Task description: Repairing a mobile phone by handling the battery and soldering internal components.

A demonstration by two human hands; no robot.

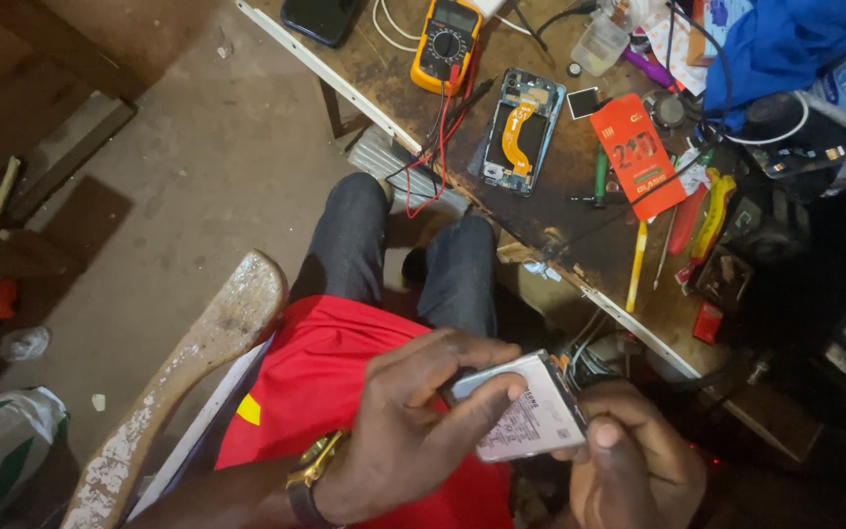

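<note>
Both my hands hold a flat white phone battery [531, 411] over my lap. My left hand [413, 421], with a gold watch at the wrist, grips its left side, thumb across the face. My right hand [629, 456] holds its right edge. On the worn wooden bench [384, 69] lies an opened phone [521, 132] with an orange flex cable showing inside. A yellow multimeter [446, 44] with red and black leads sits beside it.
An orange flat package [638, 155], screwdrivers and tweezers [682, 230], a clear small container [601, 41], a blue cloth [785, 44] and a dark phone [320, 18] crowd the bench. A worn wooden seat edge [188, 362] lies at my left, with concrete floor beyond.
</note>
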